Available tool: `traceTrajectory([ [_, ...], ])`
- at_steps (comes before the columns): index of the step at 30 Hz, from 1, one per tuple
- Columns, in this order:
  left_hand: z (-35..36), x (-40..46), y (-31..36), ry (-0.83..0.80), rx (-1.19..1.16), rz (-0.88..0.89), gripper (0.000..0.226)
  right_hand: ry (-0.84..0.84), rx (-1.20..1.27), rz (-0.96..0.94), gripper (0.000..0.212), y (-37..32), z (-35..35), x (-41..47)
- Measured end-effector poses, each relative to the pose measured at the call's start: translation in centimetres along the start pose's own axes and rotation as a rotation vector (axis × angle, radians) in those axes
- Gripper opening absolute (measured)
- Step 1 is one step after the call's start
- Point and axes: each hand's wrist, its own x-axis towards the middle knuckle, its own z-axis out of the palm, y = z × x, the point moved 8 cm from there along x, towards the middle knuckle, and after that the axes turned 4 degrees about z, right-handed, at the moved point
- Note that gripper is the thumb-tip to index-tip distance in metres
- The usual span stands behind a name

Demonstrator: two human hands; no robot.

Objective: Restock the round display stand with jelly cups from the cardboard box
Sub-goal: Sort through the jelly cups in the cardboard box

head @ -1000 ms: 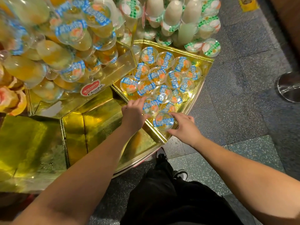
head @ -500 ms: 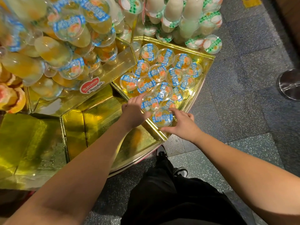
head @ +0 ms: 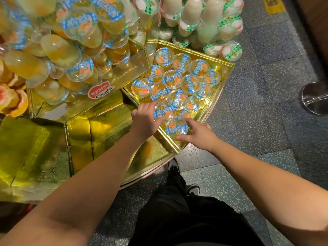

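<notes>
Clear plastic under the fingers: the right hand (head: 198,135) curls round the nearest jelly cup (head: 176,128), thumb on its near rim, fingers wrapped over its far side, pinching it at the front tip of the gold compartment (head: 225,75). At nine o'clock from that cup the left hand (head: 144,119) grips a second jelly cup (head: 163,111), thumb hooked under its near edge, fingers curled along its left side. The two cups sit just beside each other, lids up, blue-checked labels showing.

Beyond them, towards twelve o'clock, the rest of the blue-labelled jelly cups (head: 177,80) lie packed lid-up in the same wedge-shaped tray of the round display stand (head: 106,135). At nine o'clock the neighbouring gold compartment shows bare foil. Up at eleven o'clock a heap of yellow jelly cups (head: 76,43) leans behind a clear panel with a red logo sticker (head: 99,90). At one o'clock, green-checked cups (head: 229,50) pile up. Below, speckled floor (head: 257,121), black trousers (head: 186,219) and a shoe (head: 173,167).
</notes>
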Motion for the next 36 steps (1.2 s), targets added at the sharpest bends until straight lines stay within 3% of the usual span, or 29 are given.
traceTrajectory([
  [2,-0.5,-0.2,0.2,0.037,0.008,-0.011,0.065,-0.028,-0.015,0.0,0.083,-0.1,0.1,0.0],
  [7,-1.6,-1.7,0.0,-0.063,-0.077,-0.185,0.058,0.003,0.007,-0.009,0.088,-0.2,-1.2,-0.5],
  [13,-6.1,-9.6,-0.6,0.065,-0.187,-0.357,0.049,0.187,0.064,-0.064,0.059,-0.9,-4.6,-5.2],
  [17,-9.3,-17.5,-2.1,0.175,-0.358,-0.497,0.041,0.204,0.132,-0.164,0.049,-5.2,-4.4,-9.4],
  [21,-14.2,-26.9,-4.7,0.338,-0.539,-0.678,0.037,0.145,0.131,-0.335,0.045,-13.9,-2.2,-13.1],
  [30,-23.9,-49.4,-12.7,0.664,-0.567,-0.958,0.033,-0.15,-0.136,-0.771,0.042,-37.2,12.9,-23.6],
  [33,-23.8,-56.8,-15.9,0.698,-0.577,-1.062,0.024,-0.261,-0.225,-0.876,0.041,-42.0,20.7,-26.3],
  [36,-23.2,-64.0,-20.4,0.668,-0.57,-1.17,0.035,-0.359,-0.361,-0.95,0.038,-46.2,28.9,-27.8],
])
